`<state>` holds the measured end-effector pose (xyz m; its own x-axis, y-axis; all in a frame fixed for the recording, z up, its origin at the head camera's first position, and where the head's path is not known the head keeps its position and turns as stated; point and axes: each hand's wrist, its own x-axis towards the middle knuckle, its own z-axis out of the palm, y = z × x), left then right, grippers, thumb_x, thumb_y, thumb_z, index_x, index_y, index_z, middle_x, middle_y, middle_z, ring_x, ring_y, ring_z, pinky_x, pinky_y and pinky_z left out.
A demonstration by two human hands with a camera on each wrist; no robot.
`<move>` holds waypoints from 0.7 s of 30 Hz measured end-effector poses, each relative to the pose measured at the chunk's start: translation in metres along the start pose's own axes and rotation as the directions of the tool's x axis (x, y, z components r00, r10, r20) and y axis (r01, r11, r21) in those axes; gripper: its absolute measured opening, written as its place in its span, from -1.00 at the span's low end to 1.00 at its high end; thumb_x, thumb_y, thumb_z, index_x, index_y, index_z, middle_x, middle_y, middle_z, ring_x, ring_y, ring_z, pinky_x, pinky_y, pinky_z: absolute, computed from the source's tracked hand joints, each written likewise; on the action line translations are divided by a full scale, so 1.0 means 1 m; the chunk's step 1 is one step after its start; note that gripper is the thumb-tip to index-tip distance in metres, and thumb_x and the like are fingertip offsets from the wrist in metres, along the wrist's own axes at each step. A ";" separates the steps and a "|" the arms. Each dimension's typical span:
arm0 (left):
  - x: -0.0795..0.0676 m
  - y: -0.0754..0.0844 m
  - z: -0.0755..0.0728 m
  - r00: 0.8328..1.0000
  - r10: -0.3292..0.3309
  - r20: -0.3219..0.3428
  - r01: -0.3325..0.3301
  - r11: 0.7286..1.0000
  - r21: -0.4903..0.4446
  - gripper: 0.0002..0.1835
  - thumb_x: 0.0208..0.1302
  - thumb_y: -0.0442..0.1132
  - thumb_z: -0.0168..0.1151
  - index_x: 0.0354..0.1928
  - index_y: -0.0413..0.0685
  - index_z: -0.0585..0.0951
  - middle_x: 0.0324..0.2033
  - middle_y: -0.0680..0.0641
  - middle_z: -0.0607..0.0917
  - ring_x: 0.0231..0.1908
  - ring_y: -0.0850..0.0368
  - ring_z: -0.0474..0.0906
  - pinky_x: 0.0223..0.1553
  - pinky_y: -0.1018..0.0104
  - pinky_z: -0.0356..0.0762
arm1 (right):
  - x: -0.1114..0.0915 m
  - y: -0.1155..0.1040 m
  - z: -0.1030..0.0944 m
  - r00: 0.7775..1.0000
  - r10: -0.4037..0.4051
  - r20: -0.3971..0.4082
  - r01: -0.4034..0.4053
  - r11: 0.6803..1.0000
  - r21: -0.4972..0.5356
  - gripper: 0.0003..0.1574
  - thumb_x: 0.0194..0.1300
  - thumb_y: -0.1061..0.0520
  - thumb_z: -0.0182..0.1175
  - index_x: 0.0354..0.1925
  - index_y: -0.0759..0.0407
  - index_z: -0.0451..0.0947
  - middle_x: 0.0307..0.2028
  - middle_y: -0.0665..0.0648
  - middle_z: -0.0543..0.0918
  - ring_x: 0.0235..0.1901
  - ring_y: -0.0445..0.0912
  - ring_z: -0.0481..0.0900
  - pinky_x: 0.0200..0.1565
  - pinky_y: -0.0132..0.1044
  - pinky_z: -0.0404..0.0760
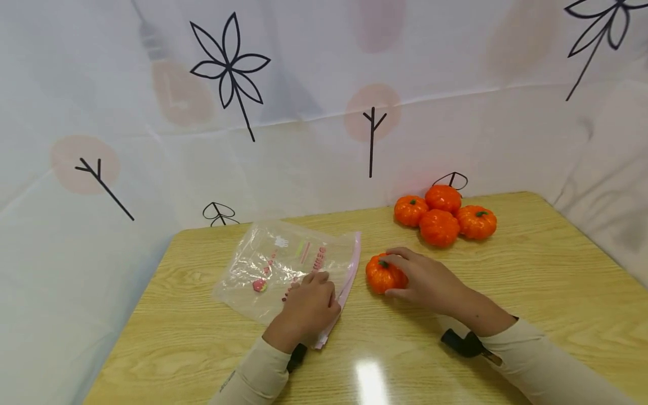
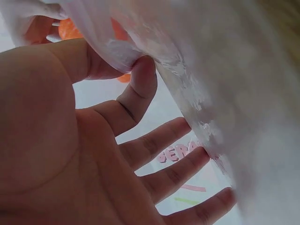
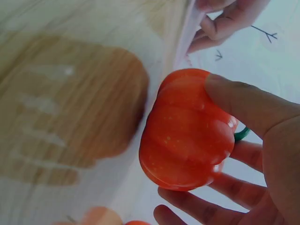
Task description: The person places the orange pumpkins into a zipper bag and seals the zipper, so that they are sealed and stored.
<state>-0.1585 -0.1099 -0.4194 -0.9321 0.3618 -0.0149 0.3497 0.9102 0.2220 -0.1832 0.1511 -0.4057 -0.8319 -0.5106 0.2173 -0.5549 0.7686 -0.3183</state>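
Note:
A clear zip bag with a pink zip edge and printed strawberries lies flat on the table, left of the middle. My left hand is over its right side, near the zip. In the left wrist view, the thumb and index finger pinch the bag's edge, while the other fingers reach along the plastic. Just right of the bag, my right hand holds a small orange toy pumpkin with a green stem. Thumb and fingers span opposite sides of this pumpkin in the right wrist view.
Several more orange pumpkins sit clustered at the back right of the wooden table. Behind the table hangs a pale cloth printed with black leaf and twig drawings.

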 end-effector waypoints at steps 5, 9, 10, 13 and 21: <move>0.000 0.002 -0.001 1.000 0.000 0.000 0.000 1.000 -0.004 -0.80 0.23 -0.12 0.10 -0.55 0.07 0.47 0.27 -0.11 0.54 0.35 -0.13 0.37 0.08 -0.20 0.45 | -0.002 -0.005 -0.007 1.000 -0.008 0.010 0.008 1.000 0.009 -0.23 0.05 -0.03 0.52 0.21 0.17 0.55 0.23 0.21 0.55 0.10 0.16 0.63 0.02 0.07 0.64; -0.001 0.005 -0.003 1.000 0.000 0.003 0.000 0.999 -0.034 -0.81 0.24 -0.13 0.11 -0.53 0.09 0.47 0.28 -0.12 0.55 0.34 -0.13 0.39 0.14 -0.22 0.42 | -0.003 -0.010 -0.012 1.000 -0.028 0.016 0.027 1.000 0.014 -0.24 0.07 -0.06 0.50 0.20 0.16 0.56 0.23 0.20 0.55 0.09 0.16 0.64 0.02 0.07 0.64; -0.001 0.006 -0.003 1.000 0.001 0.002 -0.001 0.999 -0.043 -0.81 0.24 -0.13 0.11 -0.53 0.09 0.47 0.27 -0.12 0.55 0.34 -0.13 0.40 0.15 -0.21 0.42 | -0.004 -0.011 -0.012 0.999 -0.033 0.013 0.033 0.999 0.014 -0.25 0.07 -0.07 0.50 0.20 0.16 0.56 0.23 0.20 0.56 0.08 0.15 0.64 0.02 0.07 0.64; -0.001 0.008 -0.004 1.000 0.005 -0.012 -0.005 0.998 -0.063 -0.82 0.23 -0.15 0.13 -0.54 0.10 0.46 0.21 -0.08 0.59 0.29 -0.09 0.44 0.11 -0.15 0.45 | -0.004 -0.014 -0.013 0.999 -0.049 -0.006 0.049 0.999 0.011 -0.25 0.08 -0.09 0.49 0.20 0.13 0.57 0.22 0.17 0.56 0.07 0.13 0.65 -0.01 0.05 0.65; 0.003 0.010 0.001 0.995 0.008 -0.096 -0.014 0.998 -0.068 -0.84 0.22 -0.14 0.14 -0.53 0.13 0.50 -0.05 0.04 0.68 -0.03 0.04 0.59 -0.15 0.09 0.52 | -0.006 -0.021 -0.015 0.997 -0.067 -0.034 0.068 0.998 0.017 -0.25 0.09 -0.11 0.48 0.21 0.10 0.56 0.22 0.13 0.56 -0.01 0.06 0.67 -0.06 -0.01 0.67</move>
<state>-0.1582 -0.0995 -0.4187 -0.9341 0.3478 0.0802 0.3558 0.8892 0.2876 -0.1661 0.1435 -0.3864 -0.7922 -0.5476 0.2694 -0.6099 0.7256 -0.3186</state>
